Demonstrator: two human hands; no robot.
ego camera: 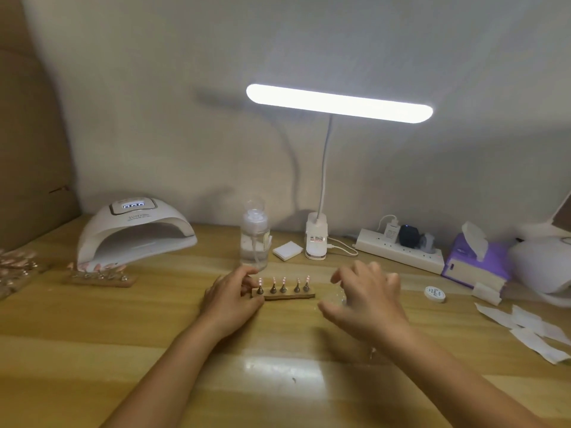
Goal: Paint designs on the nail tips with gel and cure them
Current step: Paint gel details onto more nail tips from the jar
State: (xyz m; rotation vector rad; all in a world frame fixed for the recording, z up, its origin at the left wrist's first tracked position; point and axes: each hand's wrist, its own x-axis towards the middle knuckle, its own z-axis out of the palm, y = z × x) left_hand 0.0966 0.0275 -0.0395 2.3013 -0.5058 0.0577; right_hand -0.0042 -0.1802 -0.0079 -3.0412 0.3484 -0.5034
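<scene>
A wooden stand [290, 295] sits near the middle of the table [92, 350], with five metal cones in a row along it. Each cone carries one of the pink nail tips [283, 279], standing upright. The left hand [231, 299] grips the left end of this stand, its thumb against the front edge and its curled fingers wrapped behind the first cone. The right hand [367, 301] hovers just to the right of the stand, not touching it. It is blurred; its fingers are spread and loosely bent, and I can make out nothing held in them.

At the back left a white curing lamp [136, 230] faces forward with its display lit. A second stand [102, 281] lies just in front of its mouth, bearing more pink tips. Sheets of further tips [15, 267] lie at the far left edge.

Behind the held stand is a clear pump bottle [255, 239], and to its right a small stack of white pads [287, 251]. Next comes the desk lamp [340, 103], its long bar glowing above. A power strip [398, 248] with plugs runs along the wall, near a purple tissue box [475, 261]. A small roll of tape [435, 294] lies on the table to the right of the right hand, and white wipes [531, 329] are scattered further right
</scene>
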